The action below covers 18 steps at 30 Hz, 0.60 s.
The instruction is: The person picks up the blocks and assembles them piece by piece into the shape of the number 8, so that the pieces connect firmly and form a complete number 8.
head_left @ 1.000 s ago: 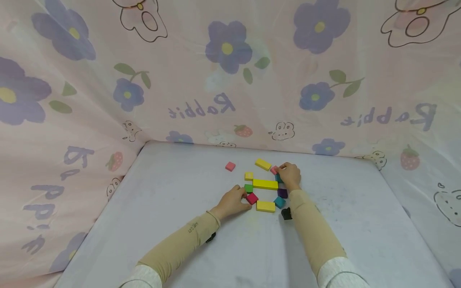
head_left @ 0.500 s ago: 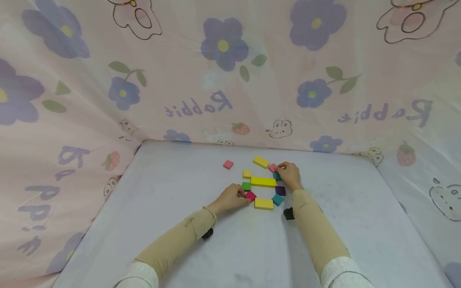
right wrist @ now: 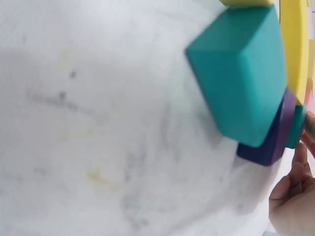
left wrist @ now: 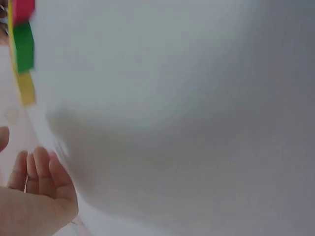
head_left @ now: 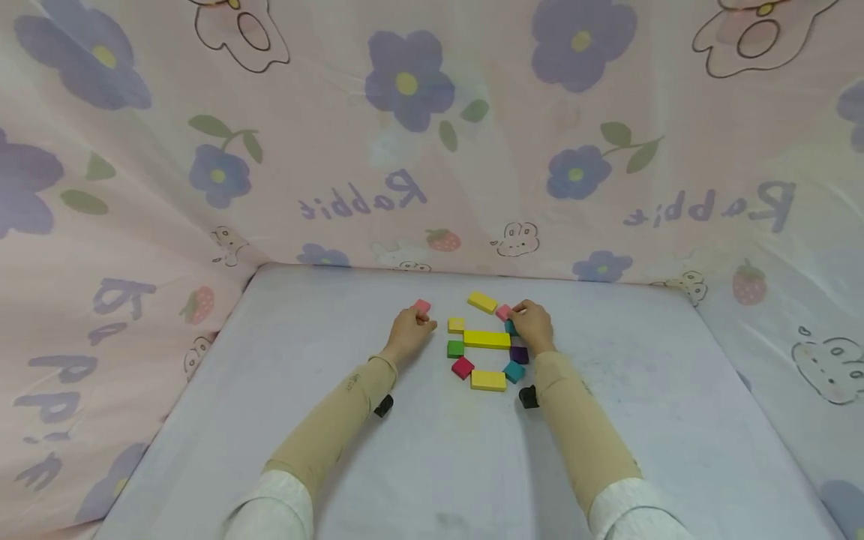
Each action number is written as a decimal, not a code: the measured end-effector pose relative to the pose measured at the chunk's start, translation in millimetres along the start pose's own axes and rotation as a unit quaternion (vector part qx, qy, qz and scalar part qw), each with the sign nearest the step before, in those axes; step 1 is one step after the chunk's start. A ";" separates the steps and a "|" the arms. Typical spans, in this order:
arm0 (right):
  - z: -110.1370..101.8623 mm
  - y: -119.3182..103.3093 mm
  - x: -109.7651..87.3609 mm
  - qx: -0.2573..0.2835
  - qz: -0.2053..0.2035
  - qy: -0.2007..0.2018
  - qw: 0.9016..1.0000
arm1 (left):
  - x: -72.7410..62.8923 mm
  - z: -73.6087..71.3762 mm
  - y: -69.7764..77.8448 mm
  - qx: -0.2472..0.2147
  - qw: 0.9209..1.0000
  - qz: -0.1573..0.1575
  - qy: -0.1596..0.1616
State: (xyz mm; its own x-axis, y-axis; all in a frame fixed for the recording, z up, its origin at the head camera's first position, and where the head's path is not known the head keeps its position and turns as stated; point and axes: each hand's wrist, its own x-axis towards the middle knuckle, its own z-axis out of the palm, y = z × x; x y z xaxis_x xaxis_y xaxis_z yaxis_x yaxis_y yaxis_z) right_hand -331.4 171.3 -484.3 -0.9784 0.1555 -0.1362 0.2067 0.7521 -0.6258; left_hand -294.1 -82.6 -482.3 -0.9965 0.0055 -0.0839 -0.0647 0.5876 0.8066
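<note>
My left hand (head_left: 409, 334) is beside a loose pink block (head_left: 422, 305) at the back left of the blocks. Its thumb stands apart from the fingers in the left wrist view, with nothing seen between them. My right hand (head_left: 532, 326) pinches another pink block (head_left: 503, 312) at the upper right corner of a block outline; the grip is partly hidden. Under those fingers a teal block (head_left: 511, 328) shows in part. The outline also has a long yellow block (head_left: 487, 340), a purple block (head_left: 519, 355), a second teal block (head_left: 514, 371) and a red block (head_left: 462, 367).
A yellow block (head_left: 482, 302) lies tilted at the outline's top, another yellow block (head_left: 488, 380) at its bottom. On the left side sit a small yellow block (head_left: 456, 325) and a green block (head_left: 455, 349). A patterned curtain (head_left: 432, 150) rises behind the white table (head_left: 324, 315).
My left hand has left the red block and moved away to the back left, to the loose pink block. My right hand stays at its pink block. The view has shifted slightly.
</note>
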 end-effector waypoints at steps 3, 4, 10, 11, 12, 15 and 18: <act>-0.7 -1.6 -1.3 -0.005 -0.001 0.004 1.000 | 9.1 -3.2 -3.0 0.006 0.999 -0.012 0.051; -0.9 -1.8 -1.6 -0.006 0.002 0.004 1.000 | 11.5 -3.9 -4.3 0.014 0.998 -0.015 0.064; -0.5 -2.3 -3.7 -0.020 0.020 0.009 1.000 | 19.9 -6.8 -7.9 0.112 0.989 -0.034 0.092; -0.4 -3.0 -4.0 -0.022 0.021 0.011 0.999 | 20.3 -7.1 -7.7 0.132 0.986 -0.033 0.091; 0.2 -3.3 -3.7 -0.022 0.022 0.012 0.999 | 20.5 -7.3 -7.5 0.155 0.983 -0.029 0.089; 1.1 -3.1 -2.3 -0.020 0.026 0.015 0.999 | 21.1 -7.0 -6.8 0.206 0.975 -0.012 0.081; 2.8 -2.1 -0.2 -0.017 0.032 0.020 0.999 | 21.2 -7.2 -6.8 0.224 0.972 -0.004 0.073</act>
State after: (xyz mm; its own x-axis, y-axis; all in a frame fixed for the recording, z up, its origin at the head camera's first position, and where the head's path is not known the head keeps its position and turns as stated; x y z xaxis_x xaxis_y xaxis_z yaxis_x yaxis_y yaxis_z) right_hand -331.6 167.9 -485.2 -0.9628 0.2284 -0.1444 0.2691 0.7611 -0.5901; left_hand -315.2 -92.3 -485.3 -0.9952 -0.0954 0.0216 -0.0743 0.8811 0.4671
